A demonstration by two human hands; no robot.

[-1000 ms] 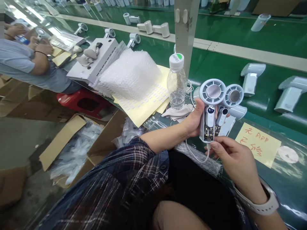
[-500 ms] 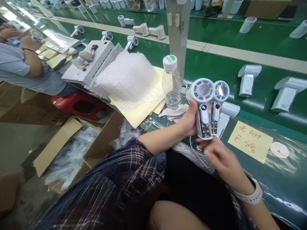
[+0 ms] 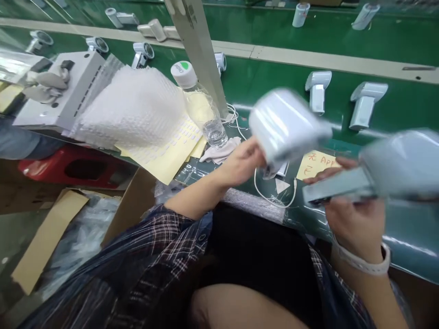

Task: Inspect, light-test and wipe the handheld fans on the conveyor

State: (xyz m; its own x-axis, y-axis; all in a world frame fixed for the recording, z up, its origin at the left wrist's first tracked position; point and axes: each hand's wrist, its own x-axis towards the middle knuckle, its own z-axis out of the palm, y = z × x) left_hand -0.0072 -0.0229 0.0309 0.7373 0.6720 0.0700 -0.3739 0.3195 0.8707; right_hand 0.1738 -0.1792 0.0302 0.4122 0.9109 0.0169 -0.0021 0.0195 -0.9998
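Note:
My left hand (image 3: 242, 162) is closed on a pale blue-white handheld fan (image 3: 284, 121), held over the bench and smeared by motion. Its rounded head faces up toward me, and the grip on its handle is partly hidden. In my right hand (image 3: 358, 221) is a second handheld fan (image 3: 408, 160). That one lies sideways, with its handle between my fingers pointing left and its blurred head at the right edge. Below the first fan, a white cable (image 3: 274, 202) loops on the bench near a small white triangular piece (image 3: 281, 185).
A handwritten yellow note (image 3: 307, 167) lies between my hands. More fans (image 3: 317, 91) stand farther back. A water bottle (image 3: 212, 123), a cloth (image 3: 221, 153) and bubble wrap (image 3: 137, 112) are on the left. An open carton (image 3: 130, 201) and red stool (image 3: 75, 167) sit below.
The two fans, earlier held together side by side, are now apart, one in each hand. My right hand has moved right with its fan. The view has shifted to the right.

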